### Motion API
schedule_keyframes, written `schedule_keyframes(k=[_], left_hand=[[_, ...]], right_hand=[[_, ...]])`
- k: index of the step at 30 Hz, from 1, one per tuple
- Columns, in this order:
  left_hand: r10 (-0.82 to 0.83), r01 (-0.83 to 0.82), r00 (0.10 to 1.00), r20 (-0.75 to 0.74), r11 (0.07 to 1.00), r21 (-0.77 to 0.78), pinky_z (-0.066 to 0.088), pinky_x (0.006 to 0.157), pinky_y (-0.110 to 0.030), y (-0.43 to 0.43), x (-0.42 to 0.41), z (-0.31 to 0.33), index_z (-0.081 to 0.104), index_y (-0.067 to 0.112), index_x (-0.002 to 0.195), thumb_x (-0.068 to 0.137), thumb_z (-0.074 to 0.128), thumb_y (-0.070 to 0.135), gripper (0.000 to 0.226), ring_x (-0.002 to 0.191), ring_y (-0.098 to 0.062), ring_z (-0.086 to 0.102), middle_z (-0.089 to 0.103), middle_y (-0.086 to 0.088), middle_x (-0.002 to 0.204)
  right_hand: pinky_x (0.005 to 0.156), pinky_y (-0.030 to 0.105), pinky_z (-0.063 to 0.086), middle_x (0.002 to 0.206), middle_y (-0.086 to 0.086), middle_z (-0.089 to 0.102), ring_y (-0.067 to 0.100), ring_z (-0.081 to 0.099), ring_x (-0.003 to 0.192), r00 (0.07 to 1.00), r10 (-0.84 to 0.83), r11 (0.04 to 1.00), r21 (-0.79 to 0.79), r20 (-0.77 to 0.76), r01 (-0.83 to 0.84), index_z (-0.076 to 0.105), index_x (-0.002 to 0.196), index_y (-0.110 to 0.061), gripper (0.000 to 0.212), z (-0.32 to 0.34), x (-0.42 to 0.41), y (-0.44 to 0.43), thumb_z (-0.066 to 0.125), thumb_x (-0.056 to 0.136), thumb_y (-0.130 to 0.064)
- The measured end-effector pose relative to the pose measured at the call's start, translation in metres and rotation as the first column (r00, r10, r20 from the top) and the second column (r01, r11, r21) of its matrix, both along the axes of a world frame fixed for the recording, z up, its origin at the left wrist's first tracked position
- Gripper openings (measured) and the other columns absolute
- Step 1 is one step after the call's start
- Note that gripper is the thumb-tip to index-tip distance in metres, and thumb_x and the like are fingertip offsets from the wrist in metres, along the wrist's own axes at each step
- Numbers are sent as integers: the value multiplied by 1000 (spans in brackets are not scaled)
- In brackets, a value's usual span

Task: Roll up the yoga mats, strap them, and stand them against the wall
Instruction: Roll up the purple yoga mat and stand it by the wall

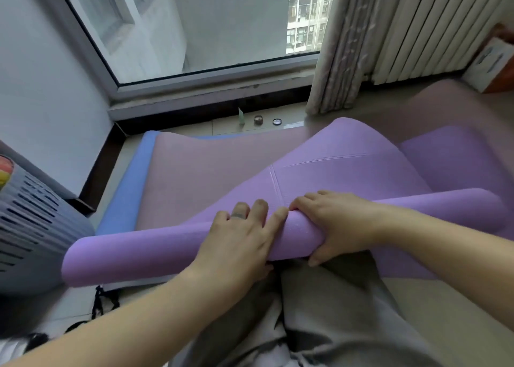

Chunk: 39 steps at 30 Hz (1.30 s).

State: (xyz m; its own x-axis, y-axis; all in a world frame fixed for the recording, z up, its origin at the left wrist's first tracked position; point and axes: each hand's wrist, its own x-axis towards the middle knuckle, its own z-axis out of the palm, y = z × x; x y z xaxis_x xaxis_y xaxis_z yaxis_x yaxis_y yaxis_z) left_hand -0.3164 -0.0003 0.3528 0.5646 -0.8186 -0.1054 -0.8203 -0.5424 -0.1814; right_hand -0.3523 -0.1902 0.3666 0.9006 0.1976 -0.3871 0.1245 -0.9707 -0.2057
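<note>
A purple yoga mat (pixel 347 169) lies partly rolled across my lap, its rolled part (pixel 133 258) running from lower left to right. The unrolled rest humps up toward the window. My left hand (pixel 239 241) lies over the top of the roll with its fingers spread and the thumb below. My right hand (pixel 333 224) grips the roll beside it, fingers over the top and thumb underneath. Beneath lies a dusty pink mat (pixel 194 177), and under that a blue mat (pixel 125 188) shows its left edge.
A grey slatted basket (pixel 30 227) stands at the left. Black straps (pixel 103 300) lie on the tiled floor below the roll. Small jars (pixel 258 120) sit by the window sill. A curtain (pixel 336 46) and a white radiator (pixel 434 27) are at the back right.
</note>
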Motion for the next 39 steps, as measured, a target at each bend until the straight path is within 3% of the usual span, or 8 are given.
schedule_keyframes(k=[3, 7, 10, 19, 24, 29, 35, 39], left_hand=[[14, -14, 1000, -6, 999, -31, 35, 91, -39, 1, 5, -10, 1, 26, 145, 86, 57, 42, 83, 118, -29, 38, 27, -7, 138], [12, -16, 993, -119, 999, -33, 40, 94, -39, 0, 23, -7, 10, 25, 147, 81, 62, 43, 86, 114, -28, 41, 32, -5, 133], [7, -4, 964, -265, 1000, 10, 43, 92, -40, -5, 40, -4, 15, 27, 145, 76, 68, 47, 90, 112, -28, 44, 36, -4, 126], [60, -60, 998, -35, 998, 11, 43, 92, -39, -9, 39, -11, 9, 26, 146, 79, 64, 50, 90, 116, -29, 44, 32, -5, 136], [112, -123, 966, -231, 992, -34, 45, 91, -40, -9, 60, -10, 19, 31, 143, 73, 69, 46, 87, 111, -28, 49, 40, -3, 128], [116, -128, 903, -415, 992, -2, 46, 90, -41, -17, 75, -5, 29, 31, 137, 68, 74, 45, 84, 109, -27, 51, 45, -2, 122], [175, -176, 984, -36, 983, -59, 40, 88, -39, -15, 58, -17, 16, 33, 144, 75, 66, 48, 86, 115, -27, 49, 41, -1, 134], [195, -192, 981, -3, 961, -200, 46, 73, -37, -9, 67, -23, 33, 32, 131, 55, 79, 37, 90, 88, -31, 62, 62, -4, 110]], right_hand=[[97, 35, 40, 126, -8, 48, 15, 44, 114, 999, -20, 999, -39, -40, 18, 35, 135, -28, 84, 4, 4, 1, 73, 67, -59], [77, 41, 45, 109, 4, 54, 27, 54, 94, 924, 77, 957, -288, 375, 37, 49, 126, -16, 93, -15, -10, 14, 72, 52, -67], [59, 39, 47, 87, 5, 58, 28, 56, 72, 810, 62, 984, -173, 583, 49, 60, 104, -13, 73, -36, -11, 12, 77, 48, -55], [79, 31, 38, 121, -5, 51, 18, 49, 109, 995, -52, 997, -54, 88, 57, 37, 129, -24, 88, -3, 33, 2, 76, 61, -61], [80, 43, 48, 114, 4, 57, 29, 58, 96, 887, 70, 976, -215, 456, 34, 36, 136, -20, 102, -24, 19, 0, 75, 53, -63], [70, 43, 49, 98, 6, 63, 32, 60, 82, 837, 43, 981, -182, 546, 68, 55, 113, -14, 64, -41, 14, -9, 70, 58, -43], [78, 32, 37, 114, -5, 58, 22, 54, 103, 942, 1, 991, -128, 337, 45, 45, 122, -23, 66, -22, 38, -15, 67, 67, -50], [75, 33, 40, 109, -4, 60, 23, 57, 99, 922, 77, 983, -183, 378, -7, 47, 119, -23, 62, -14, 55, -17, 68, 67, -50]])
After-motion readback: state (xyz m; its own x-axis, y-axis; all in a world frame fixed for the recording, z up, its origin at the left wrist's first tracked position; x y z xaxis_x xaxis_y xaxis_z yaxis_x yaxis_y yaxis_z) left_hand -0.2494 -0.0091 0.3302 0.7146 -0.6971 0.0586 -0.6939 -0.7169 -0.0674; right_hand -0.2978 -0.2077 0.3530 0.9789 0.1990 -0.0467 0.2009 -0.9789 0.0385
